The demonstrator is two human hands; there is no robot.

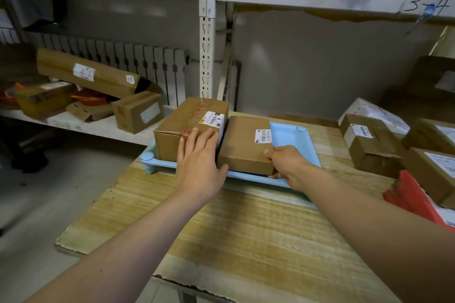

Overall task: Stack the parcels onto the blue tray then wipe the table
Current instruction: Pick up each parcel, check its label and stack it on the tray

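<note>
Blue tray (290, 135), on my wooden table (246, 224): two parcels side by side. Taller parcel (189, 125), left; my left hand (199, 160) lies on it, fingers straight. Flatter parcel (246, 145), right; my right hand (288, 165) grips its near corner. More parcels (374, 145) on the table, right.

White shelving (208, 39) (scribbled), radiator (138, 61).

You are reaching both bare forearms forward, your left hand (197, 155) lying flat with fingers straight, your right hand (286, 163) curling, thumb up.
</note>
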